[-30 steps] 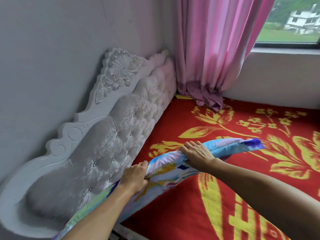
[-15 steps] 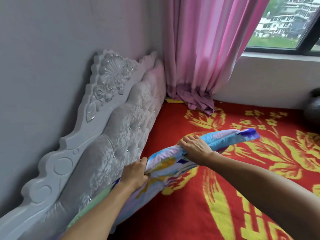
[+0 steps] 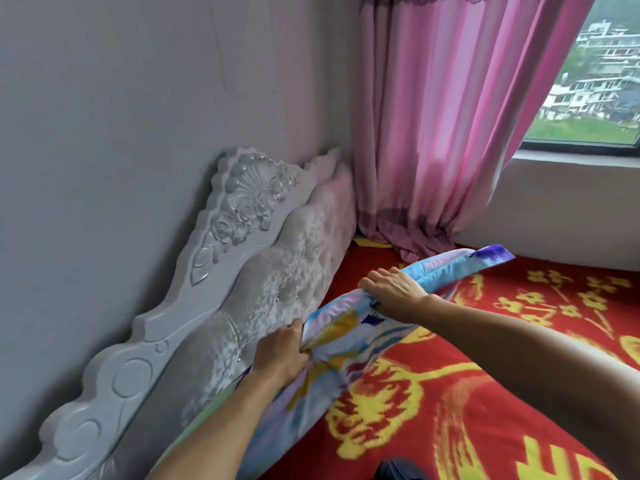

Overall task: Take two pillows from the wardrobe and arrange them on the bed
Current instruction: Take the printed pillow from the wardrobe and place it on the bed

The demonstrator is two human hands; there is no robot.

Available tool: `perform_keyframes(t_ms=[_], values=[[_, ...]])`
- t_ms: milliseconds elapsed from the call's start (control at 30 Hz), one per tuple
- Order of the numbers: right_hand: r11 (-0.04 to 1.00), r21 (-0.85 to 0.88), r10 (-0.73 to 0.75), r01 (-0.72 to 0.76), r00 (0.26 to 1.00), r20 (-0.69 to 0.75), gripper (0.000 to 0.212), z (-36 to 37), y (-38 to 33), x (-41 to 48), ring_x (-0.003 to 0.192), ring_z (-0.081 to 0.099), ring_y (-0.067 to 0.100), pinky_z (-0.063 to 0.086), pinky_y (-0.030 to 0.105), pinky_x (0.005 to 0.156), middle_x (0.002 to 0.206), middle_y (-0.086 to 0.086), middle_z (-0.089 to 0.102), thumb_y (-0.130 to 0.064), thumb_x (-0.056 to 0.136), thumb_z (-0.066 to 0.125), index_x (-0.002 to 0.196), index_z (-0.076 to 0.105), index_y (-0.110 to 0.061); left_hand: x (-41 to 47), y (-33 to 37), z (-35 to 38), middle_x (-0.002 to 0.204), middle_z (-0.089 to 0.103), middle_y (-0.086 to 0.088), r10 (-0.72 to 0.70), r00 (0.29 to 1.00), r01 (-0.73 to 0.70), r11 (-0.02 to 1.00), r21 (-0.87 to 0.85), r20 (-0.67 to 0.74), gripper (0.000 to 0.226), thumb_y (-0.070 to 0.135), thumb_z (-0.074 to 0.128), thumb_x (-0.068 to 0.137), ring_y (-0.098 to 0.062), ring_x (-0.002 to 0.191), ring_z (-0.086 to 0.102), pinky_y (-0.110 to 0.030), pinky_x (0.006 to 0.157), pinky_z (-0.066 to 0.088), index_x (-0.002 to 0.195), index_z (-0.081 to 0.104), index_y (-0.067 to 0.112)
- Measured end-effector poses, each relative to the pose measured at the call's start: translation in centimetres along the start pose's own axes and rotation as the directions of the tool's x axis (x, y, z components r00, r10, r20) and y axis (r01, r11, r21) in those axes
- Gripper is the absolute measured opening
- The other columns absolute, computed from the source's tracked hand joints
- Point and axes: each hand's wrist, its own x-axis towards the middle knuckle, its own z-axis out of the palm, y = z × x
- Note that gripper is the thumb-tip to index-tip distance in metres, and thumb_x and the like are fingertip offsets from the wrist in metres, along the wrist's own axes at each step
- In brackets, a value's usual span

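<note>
A pillow (image 3: 349, 336) in a blue, purple and yellow printed cover hangs in the air over the head end of the bed, close to the tufted grey headboard (image 3: 277, 285). My left hand (image 3: 280, 355) grips its upper edge nearer the headboard. My right hand (image 3: 393, 292) grips the same edge farther along, and the pillow's far corner sticks out beyond it toward the curtain. The bed is covered by a red blanket (image 3: 485, 393) with yellow flowers. A second pillow is not in view.
A grey wall stands behind the carved headboard on the left. A pink curtain (image 3: 436, 133) hangs into the far corner and bunches on the bed. A window (image 3: 595, 91) with a ledge lies at the right. A dark object (image 3: 398, 471) shows at the bottom edge.
Both hands have lifted the pillow and carried it farther up the bed toward the curtain corner. My view has tilted upward, showing more wall and curtain.
</note>
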Motion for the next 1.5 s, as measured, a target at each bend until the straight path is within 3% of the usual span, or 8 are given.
perform_keyframes(t_ms=[467,600,700,900,1033,1200,1367,1500], values=[[0.877,0.247,0.447,-0.413,0.889,-0.1,0.057,14.1,19.8,13.8,0.126,0.043,0.027,0.035,0.045,0.099,0.129,0.005,0.054,-0.021,0.068,0.075,0.122,0.055,-0.023,25.3,7.8,9.6,0.103,0.066,-0.008,-0.122,0.986,0.113,0.99,-0.078,-0.115,0.047,0.049,0.067,0.079,-0.03,0.095,0.063,-0.038,0.069,0.047,0.103,0.049,0.013],[0.168,0.664,0.842,-0.729,0.456,0.287,0.054,24.8,22.3,12.8,0.13,0.039,0.032,0.04,0.043,0.098,0.144,0.012,0.039,-0.023,0.084,0.06,0.134,0.042,-0.029,29.2,9.8,18.1,0.111,0.063,-0.005,-0.108,0.994,0.108,0.991,-0.084,0.004,0.039,0.042,0.06,0.086,-0.025,0.102,0.06,-0.038,0.078,0.048,0.109,0.047,0.014],[-0.581,0.655,0.587,-0.483,0.31,0.748,0.034,31.4,22.6,11.2,0.097,0.061,0.031,0.052,0.047,0.084,0.117,0.01,0.062,-0.038,0.093,0.05,0.124,0.055,-0.024,30.7,11.8,23.8,0.118,0.059,-0.006,-0.002,0.988,0.031,0.982,-0.188,0.153,0.058,0.055,0.058,0.078,-0.026,0.109,0.056,-0.038,0.088,0.045,0.12,0.048,0.015],[-0.846,0.468,0.445,-0.256,0.145,0.884,0.035,41.3,23.8,3.4,0.065,0.066,0.013,0.053,0.026,0.059,0.077,0.002,0.07,-0.02,0.101,0.041,0.081,0.069,-0.015,30.4,7.8,32.7,0.118,0.056,-0.004,0.059,0.899,0.068,0.96,-0.272,0.434,0.046,0.05,0.058,0.082,-0.024,0.113,0.052,-0.033,0.095,0.042,0.117,0.056,0.019],[-0.889,0.44,0.443,-0.127,0.004,0.897,0.053,45.6,23.5,0.6,0.071,0.066,0.014,0.052,0.036,0.078,0.081,-0.005,0.073,-0.065,0.09,0.04,0.097,0.065,-0.02,32.0,0.3,36.4,0.132,0.048,-0.009,-0.213,0.882,0.235,0.972,0.0,0.421,0.059,0.048,0.061,0.082,-0.029,0.121,0.045,-0.039,0.1,0.039,0.13,0.046,0.017],[-0.71,0.58,0.659,-0.4,-0.088,0.747,0.061,49.8,21.7,0.4,0.094,0.064,0.026,0.049,0.036,0.081,0.103,0.004,0.067,-0.043,0.06,0.086,0.109,0.06,-0.019,34.1,-2.6,39.9,0.139,0.047,-0.012,-0.435,0.712,0.647,0.711,-0.275,0.551,0.101,0.046,0.084,0.061,-0.03,0.125,0.047,-0.039,0.104,0.039,0.143,0.032,0.018],[-0.476,0.78,0.862,-0.406,-0.037,0.506,0.044,48.6,24.1,2.5,0.088,0.065,0.023,0.05,0.038,0.08,0.091,-0.003,0.067,-0.048,0.058,0.08,0.092,0.06,-0.029,36.9,-1.5,39.6,0.089,0.071,0.005,-0.4,0.819,0.573,0.577,-0.582,0.411,0.032,0.019,0.083,0.069,-0.001,0.08,0.066,-0.014,0.072,0.048,0.096,0.065,0.018],[-0.332,0.84,0.917,-0.43,0.064,0.395,0.052,46.9,29.4,6.9,0.088,0.066,0.021,0.051,0.037,0.08,0.096,-0.001,0.07,-0.052,0.058,0.077,0.099,0.063,-0.024,39.9,-0.2,37.9,0.087,0.073,-0.004,-0.441,0.868,0.468,0.579,-0.667,0.227,0.019,0.018,0.077,0.076,-0.022,0.085,0.068,-0.034,0.078,0.053,0.09,0.07,0.009]])
